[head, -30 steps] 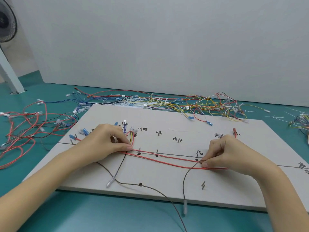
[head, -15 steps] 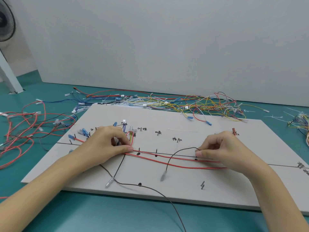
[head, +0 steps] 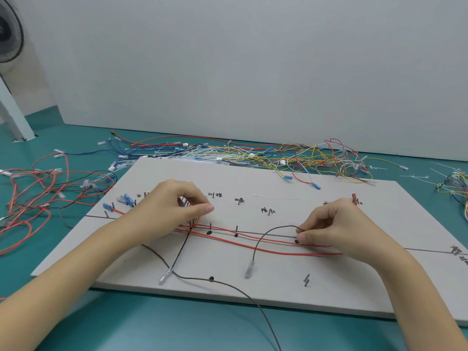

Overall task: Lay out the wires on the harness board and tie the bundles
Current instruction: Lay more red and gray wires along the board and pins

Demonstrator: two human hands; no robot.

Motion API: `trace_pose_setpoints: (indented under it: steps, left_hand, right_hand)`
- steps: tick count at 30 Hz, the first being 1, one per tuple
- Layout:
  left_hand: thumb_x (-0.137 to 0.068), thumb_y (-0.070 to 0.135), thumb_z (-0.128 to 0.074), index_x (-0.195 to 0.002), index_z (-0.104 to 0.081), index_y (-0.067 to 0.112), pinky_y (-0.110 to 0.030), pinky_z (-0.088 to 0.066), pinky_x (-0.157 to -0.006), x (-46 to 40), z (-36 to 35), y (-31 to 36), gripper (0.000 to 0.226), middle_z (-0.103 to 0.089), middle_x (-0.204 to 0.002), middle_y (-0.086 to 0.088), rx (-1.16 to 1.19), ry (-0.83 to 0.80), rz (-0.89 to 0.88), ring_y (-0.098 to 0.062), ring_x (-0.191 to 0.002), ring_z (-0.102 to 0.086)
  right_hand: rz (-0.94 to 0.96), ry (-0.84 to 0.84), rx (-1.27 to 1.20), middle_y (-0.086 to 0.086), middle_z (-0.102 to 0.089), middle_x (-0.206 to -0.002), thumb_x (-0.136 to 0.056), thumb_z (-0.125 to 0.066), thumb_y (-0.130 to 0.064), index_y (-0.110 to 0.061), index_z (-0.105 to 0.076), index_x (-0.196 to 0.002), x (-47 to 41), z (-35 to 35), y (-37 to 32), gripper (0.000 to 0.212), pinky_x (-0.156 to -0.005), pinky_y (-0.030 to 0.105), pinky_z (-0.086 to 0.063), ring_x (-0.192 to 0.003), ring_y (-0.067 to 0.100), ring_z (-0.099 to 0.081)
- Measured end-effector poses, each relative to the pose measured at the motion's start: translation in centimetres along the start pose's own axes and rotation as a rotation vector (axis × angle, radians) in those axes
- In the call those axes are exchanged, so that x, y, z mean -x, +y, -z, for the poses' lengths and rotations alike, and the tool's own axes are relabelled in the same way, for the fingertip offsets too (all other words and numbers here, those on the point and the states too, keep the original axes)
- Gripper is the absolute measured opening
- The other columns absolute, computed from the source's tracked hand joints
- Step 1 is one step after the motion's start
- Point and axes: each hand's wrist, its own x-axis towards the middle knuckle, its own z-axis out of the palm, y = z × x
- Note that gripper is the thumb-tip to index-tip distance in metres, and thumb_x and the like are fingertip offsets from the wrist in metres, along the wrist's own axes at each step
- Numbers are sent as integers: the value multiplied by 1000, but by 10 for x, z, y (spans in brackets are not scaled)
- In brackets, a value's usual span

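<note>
Pinching a dark brown wire (head: pixel 268 233) between thumb and forefinger, the right hand (head: pixel 336 230) rests on the harness board (head: pixel 354 279) at the right end of the red wires (head: pixel 266 245). From the pinch the brown wire arches up and leftward, then drops to a translucent terminal sleeve (head: pixel 249 271) lying on the board, below and left of the grip. The left hand (head: pixel 167 211) sits over the junction where the red wires meet a cluster of pegs; its thumb and forefinger are closed together, but whether they grip a wire cannot be told, as the fingers hide the contact. The red wires run side by side between the two hands, following a drawn black line and passing short upright pegs (head: pixel 210 226) and black dots. A second brown wire (head: pixel 228 283) emerges from under the left wrist, crosses the near part of the board past another sleeved terminal (head: pixel 165 276) and leaves over the near edge. Handwritten black characters label several pegs along the far side; they are too small to read reliably. Blue terminals (head: pixel 126 199) lie left of the left hand. Loose red wires (head: pixel 33 196) lie on the teal table (head: pixel 177 323) at left, a multicoloured wire tangle (head: pixel 291 158) lies beyond the board, and a white cable tie (head: pixel 276 198) rests on the board
</note>
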Motion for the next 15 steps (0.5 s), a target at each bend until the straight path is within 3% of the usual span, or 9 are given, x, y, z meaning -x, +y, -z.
trace_pose_setpoints:
  steps: [4, 7, 10, 15]
  left_hand:
    - [-84, 24, -75, -72, -75, 27, -12, -41, -55, -9, 7, 7, 11, -69, -68, 12, -62, -77, 47, -1, -59, -57]
    - [-73, 23, -84, -71, -77, 25, -12, -43, -52, -6, 20, -1, 8, -72, -66, 6, -63, -203, 152, 0, -55, -60]
    - [-62, 26, -90, -68, -76, 25, -15, -47, -54, 2, 20, -9, 15, -72, -66, 1, -53, -208, 194, -4, -57, -61]
    - [-62, 39, -88, -72, -75, 31, -16, -45, -63, 3, 16, -6, 18, -68, -72, 7, -164, -165, 165, 1, -66, -57]
  right_hand:
    - [-14, 7, 20, 10, -71, -65, -66, -87, -10, -18, -75, -66, -1, 0, 1, 14, -65, 31, -47, -59, 16, -60]
    - [-27, 5, 18, 8, -71, -63, -66, -87, -10, -17, -73, -65, -1, 1, 1, 16, -63, 29, -45, -57, 14, -60]
    - [-27, -12, 27, 7, -71, -63, -66, -87, -9, -15, -73, -63, -1, 0, 2, 16, -63, 30, -48, -56, 12, -61]
    - [-3, 3, 22, 10, -73, -69, -65, -87, -6, -12, -72, -62, -1, -1, 2, 16, -78, 46, -55, -73, 34, -69]
